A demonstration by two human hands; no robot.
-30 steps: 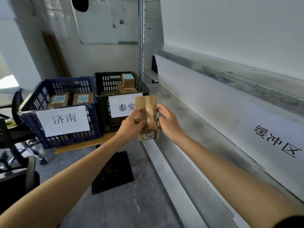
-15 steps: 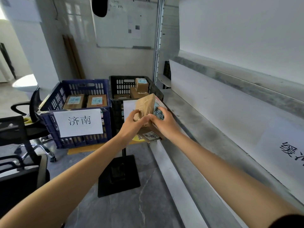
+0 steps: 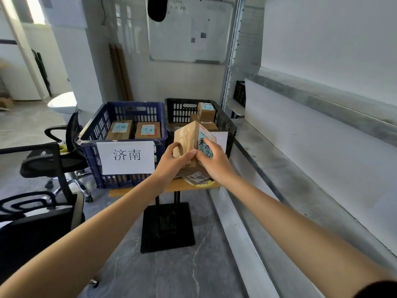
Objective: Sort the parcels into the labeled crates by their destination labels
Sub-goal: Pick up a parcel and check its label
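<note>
I hold a taped brown cardboard parcel (image 3: 188, 137) in front of the black crate (image 3: 225, 123). My left hand (image 3: 174, 163) grips its left side and my right hand (image 3: 211, 161) grips its labeled right face, partly covering the blue handwritten label. A second, flatter parcel (image 3: 196, 177) shows beneath my hands. The black crate's white sign (image 3: 221, 139) is mostly hidden behind the parcel; several small boxes (image 3: 206, 109) lie inside it. The blue crate (image 3: 94, 134) to its left carries a sign reading 济南 (image 3: 126, 157) and holds two labeled boxes (image 3: 134, 130).
Both crates stand on a small wooden table (image 3: 133, 190) with a black pedestal base (image 3: 167, 226). Black office chairs (image 3: 43, 168) crowd the left. A long grey conveyor ledge (image 3: 290, 190) runs along the right wall. A whiteboard (image 3: 189, 31) hangs behind.
The parcel has been turned so its labeled face points to the right and up, and my hands have carried it closer to the black crate. The camera view has shifted left.
</note>
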